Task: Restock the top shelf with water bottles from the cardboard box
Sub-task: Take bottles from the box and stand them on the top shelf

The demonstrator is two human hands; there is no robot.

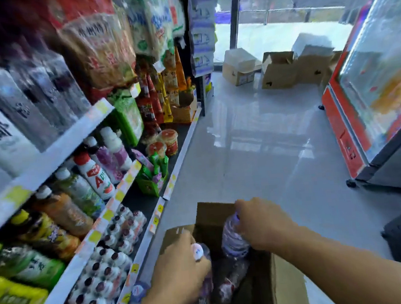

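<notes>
An open cardboard box (285, 287) stands on the floor at the bottom centre, with clear water bottles inside. My left hand (181, 272) is closed around the neck of one water bottle (199, 250) with a white cap, at the box's left side. My right hand (261, 221) grips the top of a second water bottle (234, 241), which stands upright in the box. Another bottle (230, 282) lies deeper in the box. The top shelf (49, 157) at the upper left holds a row of clear bottles (32, 98).
Shelves on the left carry juice bottles (64, 212), small yoghurt drink packs (108, 269) and snack bags (98, 46). A red display fridge (371, 88) stands on the right. More cardboard boxes (282, 72) sit on the grey floor near the glass door.
</notes>
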